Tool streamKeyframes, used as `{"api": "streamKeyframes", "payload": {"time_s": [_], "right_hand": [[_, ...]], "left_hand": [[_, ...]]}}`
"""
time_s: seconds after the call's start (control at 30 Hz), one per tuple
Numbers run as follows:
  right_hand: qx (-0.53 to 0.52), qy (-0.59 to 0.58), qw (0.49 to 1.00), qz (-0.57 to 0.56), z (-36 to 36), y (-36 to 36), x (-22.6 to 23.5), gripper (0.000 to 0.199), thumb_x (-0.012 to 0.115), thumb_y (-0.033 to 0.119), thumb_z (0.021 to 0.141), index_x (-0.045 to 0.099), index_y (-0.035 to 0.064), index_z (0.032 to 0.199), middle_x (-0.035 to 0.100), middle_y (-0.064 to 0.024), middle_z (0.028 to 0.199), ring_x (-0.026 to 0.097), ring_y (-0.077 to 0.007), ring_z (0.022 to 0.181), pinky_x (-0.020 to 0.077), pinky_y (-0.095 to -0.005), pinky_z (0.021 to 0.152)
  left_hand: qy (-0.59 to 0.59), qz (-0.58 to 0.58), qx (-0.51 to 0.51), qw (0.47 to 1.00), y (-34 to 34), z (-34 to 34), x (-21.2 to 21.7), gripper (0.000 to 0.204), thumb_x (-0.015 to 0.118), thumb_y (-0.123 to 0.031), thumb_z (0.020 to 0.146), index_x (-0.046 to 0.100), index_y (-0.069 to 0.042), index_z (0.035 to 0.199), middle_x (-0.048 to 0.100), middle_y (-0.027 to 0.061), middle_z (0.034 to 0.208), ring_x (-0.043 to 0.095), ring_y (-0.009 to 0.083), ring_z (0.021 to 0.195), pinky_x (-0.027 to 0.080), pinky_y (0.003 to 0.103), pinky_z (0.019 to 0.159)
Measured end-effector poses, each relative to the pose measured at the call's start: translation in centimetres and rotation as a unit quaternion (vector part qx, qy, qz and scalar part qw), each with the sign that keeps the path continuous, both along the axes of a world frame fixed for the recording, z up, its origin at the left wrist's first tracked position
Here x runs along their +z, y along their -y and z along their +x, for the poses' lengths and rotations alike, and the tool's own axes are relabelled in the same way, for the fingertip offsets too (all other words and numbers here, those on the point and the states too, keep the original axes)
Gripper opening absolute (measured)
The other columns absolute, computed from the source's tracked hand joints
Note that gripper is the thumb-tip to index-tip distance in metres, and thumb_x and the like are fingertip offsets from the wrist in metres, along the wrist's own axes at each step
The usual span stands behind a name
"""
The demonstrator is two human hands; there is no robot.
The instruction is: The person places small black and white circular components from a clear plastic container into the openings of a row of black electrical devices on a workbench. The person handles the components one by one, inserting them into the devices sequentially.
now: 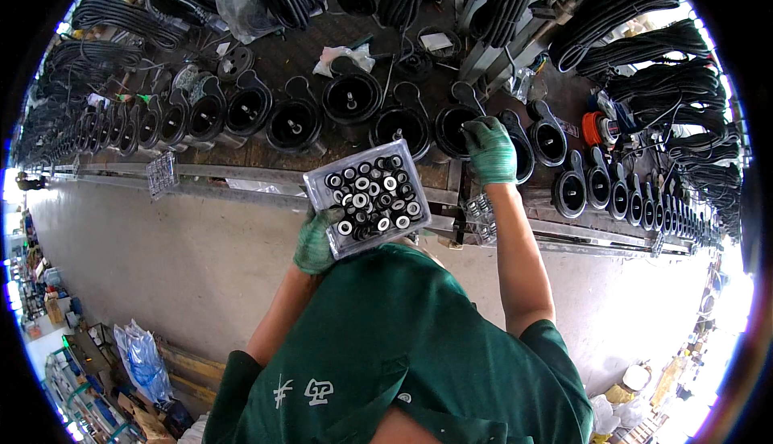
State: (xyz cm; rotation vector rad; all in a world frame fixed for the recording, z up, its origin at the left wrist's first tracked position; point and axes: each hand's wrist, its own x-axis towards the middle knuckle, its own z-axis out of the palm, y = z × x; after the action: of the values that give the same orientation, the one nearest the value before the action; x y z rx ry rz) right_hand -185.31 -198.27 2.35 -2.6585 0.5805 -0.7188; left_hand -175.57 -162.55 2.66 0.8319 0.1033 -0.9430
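My left hand point(315, 243), in a green glove, grips a clear plastic box point(365, 247) by its left side and holds it in front of my chest. Inside lie many small ring-shaped parts point(361, 200), black and silver. My right hand point(491, 151), gloved the same way, reaches over a round black housing point(451, 132) with a rounded tab on its rim. Its fingers are bent together at the housing's opening; whatever they pinch is too small or hidden to tell. Just left of it stands another black housing point(400, 132), partly behind the box.
A long row of similar black housings point(294, 126) runs along the workbench point(322, 162) both ways. Coiled black cables point(507, 1) hang above and behind. An orange ring-shaped item point(593, 128) lies at the right. A blue plastic bag point(145, 359) stands on the floor behind me.
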Motion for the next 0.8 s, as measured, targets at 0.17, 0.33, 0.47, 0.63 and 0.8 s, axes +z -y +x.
{"api": "streamKeyframes", "payload": {"time_s": [0.17,0.33,0.47,0.63,0.8], "right_hand": [[0.031,-0.016,0.999,-0.007,0.0,-0.4,0.4,0.027,0.073,0.010,0.083,0.076,0.0125,0.110,0.069,-0.0119,0.115,0.065,-0.0375,0.101,0.0543,-0.0464,0.088],[0.087,0.023,0.987,0.131,-0.2,-4.0,4.7,0.027,0.071,0.007,0.083,0.075,0.0096,0.110,0.070,-0.0153,0.113,0.066,-0.0359,0.105,0.0553,-0.0459,0.091],[0.297,0.015,0.953,0.054,1.0,-10.5,9.6,0.024,0.073,0.004,0.084,0.076,0.0072,0.108,0.072,-0.0135,0.106,0.069,-0.0342,0.100,0.0582,-0.0428,0.087],[0.241,-0.212,0.945,0.058,3.8,-15.2,9.9,0.036,0.071,0.035,0.092,0.072,0.0053,0.112,0.070,-0.0175,0.113,0.067,-0.0385,0.103,0.0548,-0.0468,0.090],[0.215,-0.200,0.953,0.066,3.7,-15.3,8.6,0.038,0.074,0.036,0.089,0.070,0.0043,0.110,0.069,-0.0200,0.111,0.067,-0.0406,0.104,0.0542,-0.0487,0.089]], "left_hand": [[-0.023,-0.021,-0.002,1.000,0.4,-0.2,1.5,0.062,0.063,-0.003,0.090,0.044,0.000,0.149,0.063,0.0211,0.136,0.069,0.0351,0.117,0.062,0.049,0.098],[-0.036,-0.032,-0.016,0.999,0.4,-0.1,0.6,0.061,0.068,-0.001,0.091,0.045,-0.001,0.148,0.064,0.0199,0.135,0.069,0.0341,0.116,0.063,0.048,0.097],[-0.038,-0.035,-0.042,0.998,1.1,-0.7,0.9,0.061,0.067,-0.002,0.092,0.046,-0.002,0.148,0.065,0.0182,0.133,0.070,0.0329,0.115,0.063,0.047,0.097],[0.011,0.029,-0.058,0.998,1.9,-1.3,1.8,0.058,0.064,-0.005,0.091,0.048,-0.003,0.146,0.067,0.0158,0.128,0.070,0.0296,0.112,0.062,0.043,0.097],[-0.005,0.026,-0.045,0.999,2.6,-2.0,1.8,0.059,0.065,-0.003,0.091,0.048,-0.005,0.147,0.065,0.0153,0.132,0.068,0.0299,0.115,0.059,0.043,0.100]]}}
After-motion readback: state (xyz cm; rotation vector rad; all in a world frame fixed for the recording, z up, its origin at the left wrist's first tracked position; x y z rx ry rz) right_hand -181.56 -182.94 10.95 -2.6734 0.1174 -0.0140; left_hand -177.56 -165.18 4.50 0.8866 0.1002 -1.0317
